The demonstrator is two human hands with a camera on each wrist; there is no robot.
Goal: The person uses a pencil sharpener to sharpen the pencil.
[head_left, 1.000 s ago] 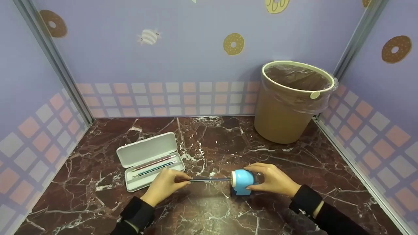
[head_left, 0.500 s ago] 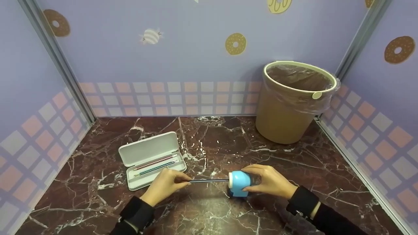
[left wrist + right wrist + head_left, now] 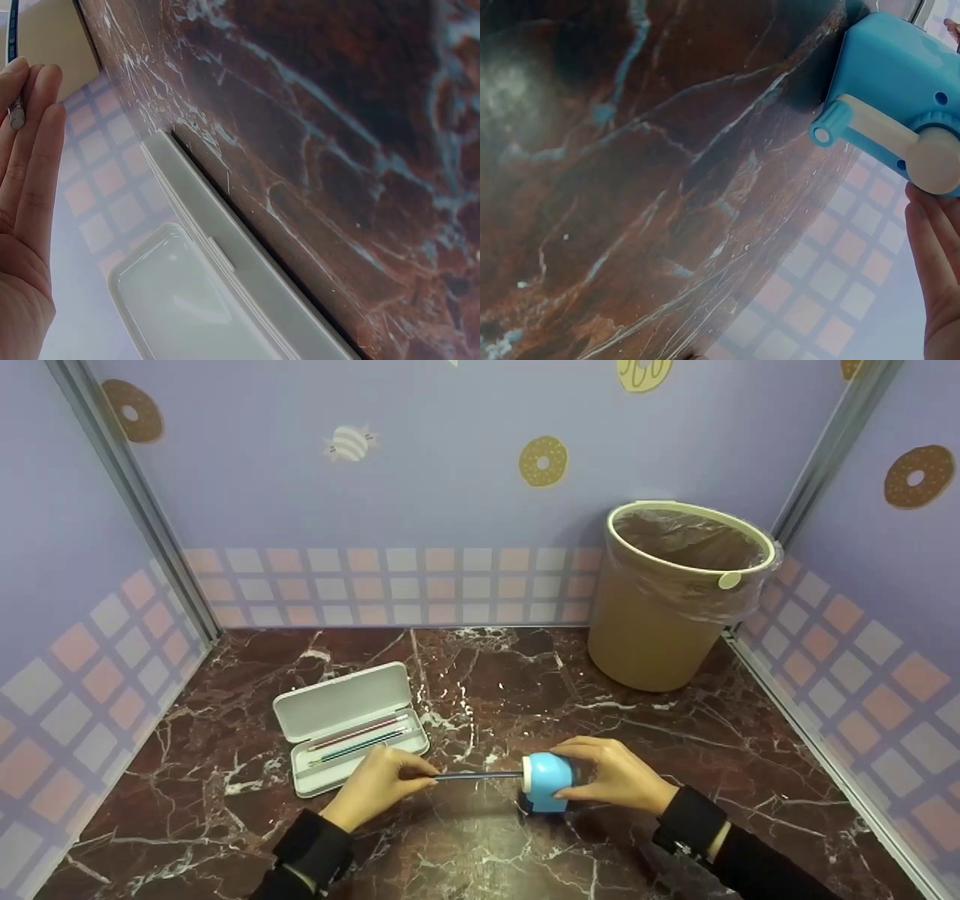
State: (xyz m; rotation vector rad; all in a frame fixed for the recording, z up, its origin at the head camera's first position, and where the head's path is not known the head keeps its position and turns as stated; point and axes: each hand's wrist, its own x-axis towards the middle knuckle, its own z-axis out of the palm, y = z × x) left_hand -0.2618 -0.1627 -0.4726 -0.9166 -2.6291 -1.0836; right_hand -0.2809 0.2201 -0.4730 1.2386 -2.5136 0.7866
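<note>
A blue crank pencil sharpener (image 3: 549,774) with a cream front ring stands on the marbled table. My right hand (image 3: 619,776) grips it from its right side. In the right wrist view the sharpener's cream crank arm (image 3: 881,127), with a blue knob, faces the camera, and fingers touch the body's edge. Between finger and thumb, my left hand (image 3: 375,787) pinches a dark pencil (image 3: 480,775) near its end. The pencil lies level, its far end hidden inside the sharpener's front. The left wrist view shows the pencil's blunt end (image 3: 16,118) sticking out past the fingertips.
Just beyond my left hand lies an open white pencil case (image 3: 341,701) holding several pencils (image 3: 356,737). A tan bin (image 3: 649,637) with a plastic liner stands at the back right. Patterned panels (image 3: 450,510) wall the table's back and sides.
The sharpener and my right hand have shifted slightly left, toward my left hand. A little less of the pencil shows between them. My left hand keeps its pinch, almost unmoved.
</note>
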